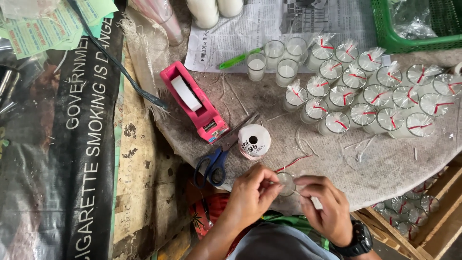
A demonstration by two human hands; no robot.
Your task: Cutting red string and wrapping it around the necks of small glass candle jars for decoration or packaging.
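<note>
Far to the left of my fingers lies a dark printed banner (62,144), with a stack of green paper slips (53,21) at its top edge. Nearer, up and to the left of my fingers, a pink tape dispenser (195,103) sits on the grey cloth-covered table (394,163). Blue-handled scissors (219,156) lie just left of and above my left hand, their blades pointing up and to the right. Touching the scissors' right side stands a white spool of thread (254,141), directly above my left hand.

My left hand (250,195) has thumb and forefinger pinched on the left side of a small plastic-wrapped candle glass (287,183), which sits between my two hands at the table's near edge. A red tie strand (293,163) runs up and to the right from the glass. My right hand (327,209), wearing a black wristwatch (358,240), pinches the wrap at the glass's right side.

Above my fingers stand four unwrapped candle glasses (276,62) beside a green pen (238,58) on newspaper (240,33). Up and to the right is a cluster of wrapped, red-tied candle glasses (370,96); beyond it is a green basket (409,43). Lower right of my right hand, a wooden crate (433,216) holds more wrapped glasses.
</note>
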